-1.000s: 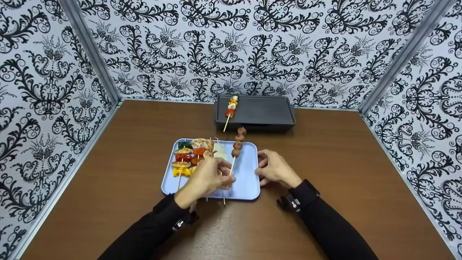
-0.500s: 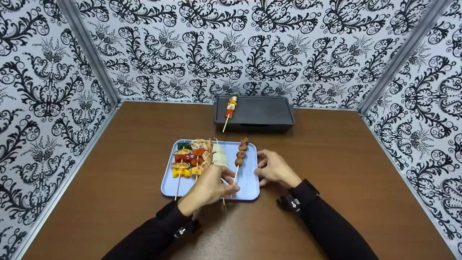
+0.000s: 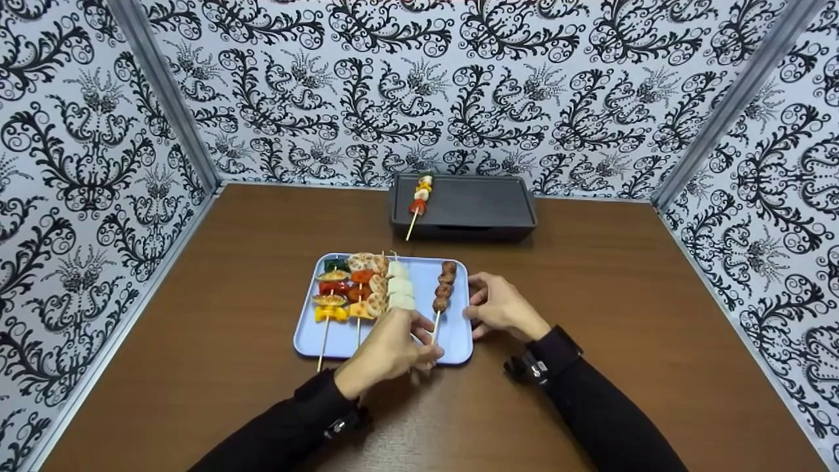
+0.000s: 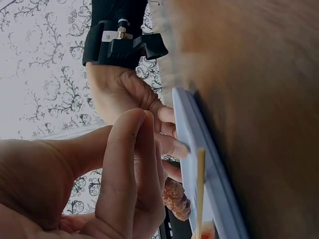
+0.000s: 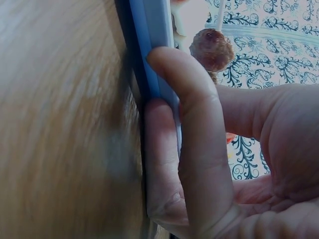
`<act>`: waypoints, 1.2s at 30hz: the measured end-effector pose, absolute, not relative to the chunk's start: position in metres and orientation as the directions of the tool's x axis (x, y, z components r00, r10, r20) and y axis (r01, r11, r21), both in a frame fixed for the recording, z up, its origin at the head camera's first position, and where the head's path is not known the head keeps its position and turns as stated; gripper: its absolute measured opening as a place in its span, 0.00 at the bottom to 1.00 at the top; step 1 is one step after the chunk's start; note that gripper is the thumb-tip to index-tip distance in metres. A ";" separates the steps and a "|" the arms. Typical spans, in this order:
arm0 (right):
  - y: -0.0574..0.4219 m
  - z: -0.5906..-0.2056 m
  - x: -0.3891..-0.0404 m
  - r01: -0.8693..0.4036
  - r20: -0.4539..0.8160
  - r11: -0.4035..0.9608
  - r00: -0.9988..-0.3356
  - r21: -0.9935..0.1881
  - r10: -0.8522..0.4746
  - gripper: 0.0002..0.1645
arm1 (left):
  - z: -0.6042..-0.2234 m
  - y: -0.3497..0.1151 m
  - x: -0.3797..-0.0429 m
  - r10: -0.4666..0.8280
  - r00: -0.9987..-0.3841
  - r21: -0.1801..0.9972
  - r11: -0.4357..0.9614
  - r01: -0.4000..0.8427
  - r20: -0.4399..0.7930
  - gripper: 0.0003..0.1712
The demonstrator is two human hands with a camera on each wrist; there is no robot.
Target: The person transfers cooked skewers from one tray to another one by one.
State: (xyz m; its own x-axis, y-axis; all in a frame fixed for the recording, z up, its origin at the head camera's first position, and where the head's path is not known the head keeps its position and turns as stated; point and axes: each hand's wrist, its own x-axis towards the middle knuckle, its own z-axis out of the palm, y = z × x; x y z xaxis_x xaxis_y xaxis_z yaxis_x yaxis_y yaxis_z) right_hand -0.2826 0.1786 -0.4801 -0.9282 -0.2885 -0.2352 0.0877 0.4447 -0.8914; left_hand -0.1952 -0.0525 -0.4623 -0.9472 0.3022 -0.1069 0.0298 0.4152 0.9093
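My left hand (image 3: 390,347) pinches the wooden stick of a meatball skewer (image 3: 444,286) over the right part of the light blue tray (image 3: 452,331). The skewer's browned balls point away from me, above the tray's bare strip; whether they touch its surface I cannot tell. Up close in the left wrist view, thumb and fingertips meet beside the meatballs (image 4: 176,199). My right hand (image 3: 503,306) grips the tray's right edge. In the right wrist view, its curled fingers (image 5: 202,134) lie against the rim (image 5: 154,30), with one meatball (image 5: 212,50) beyond.
Vegetable skewers (image 3: 331,288) with yellow, red and green pieces fill the tray's left side. A skewer of white pieces (image 3: 400,285) lies beside them, partly behind my left hand. Farther back, a dark grill plate (image 3: 482,200) carries one mixed skewer (image 3: 421,194). Patterned walls enclose the brown table.
My left hand has brought the meatball skewer down, toward me and to the right, from above the tray's middle to its right side. The right hand has stayed at the tray's edge.
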 end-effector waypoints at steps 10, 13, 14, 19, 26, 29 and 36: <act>0.179 -0.481 -0.283 0.085 -0.233 0.439 -0.926 -0.895 -0.296 0.43 | -0.466 -0.044 -0.192 0.326 -0.933 0.920 0.391 -0.013 -0.151 0.27; 0.180 -0.481 -0.283 0.089 -0.235 0.435 -0.927 -0.896 -0.294 0.43 | -0.467 -0.041 -0.192 0.325 -0.932 0.914 0.405 -0.014 -0.159 0.29; 0.180 -0.481 -0.283 0.090 -0.236 0.436 -0.926 -0.896 -0.294 0.43 | -0.468 -0.040 -0.192 0.323 -0.933 0.910 0.415 -0.009 -0.157 0.29; 0.180 -0.482 -0.283 0.094 -0.237 0.431 -0.926 -0.897 -0.293 0.43 | -0.469 -0.036 -0.192 0.334 -0.932 0.892 0.451 0.027 -0.141 0.30; 0.181 -0.482 -0.284 0.099 -0.242 0.426 -0.924 -0.899 -0.296 0.42 | -0.473 -0.031 -0.191 0.366 -0.915 0.924 0.381 -0.019 -0.170 0.32; 0.181 -0.483 -0.284 0.096 -0.239 0.429 -0.926 -0.898 -0.293 0.42 | -0.474 -0.030 -0.191 0.372 -0.912 0.929 0.369 -0.025 -0.173 0.31; 0.180 -0.483 -0.285 0.088 -0.231 0.445 -0.932 -0.891 -0.280 0.42 | -0.475 -0.029 -0.191 0.382 -0.908 0.933 0.360 -0.026 -0.173 0.30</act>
